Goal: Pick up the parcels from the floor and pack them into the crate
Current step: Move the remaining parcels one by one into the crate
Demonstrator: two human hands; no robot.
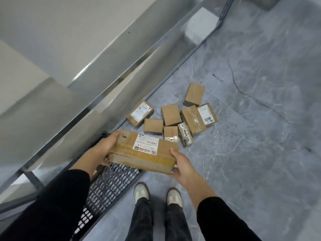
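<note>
Both hands hide the parcel's ends (crate half-covered).

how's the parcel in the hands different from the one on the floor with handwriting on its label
The held parcel is long, gripped at each end by left hand and right hand; the handwritten parcel is shorter and lies on the floor. Both are brown cardboard with white labels.

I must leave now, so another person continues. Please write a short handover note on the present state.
Left hand and right hand grip the ends of a long brown cardboard parcel with a white label, held above the dark plastic lattice crate.
Seven smaller brown cardboard parcels lie clustered on the grey marbled floor.
Done: one lifted. Left: place it, then pack the seven.
</note>
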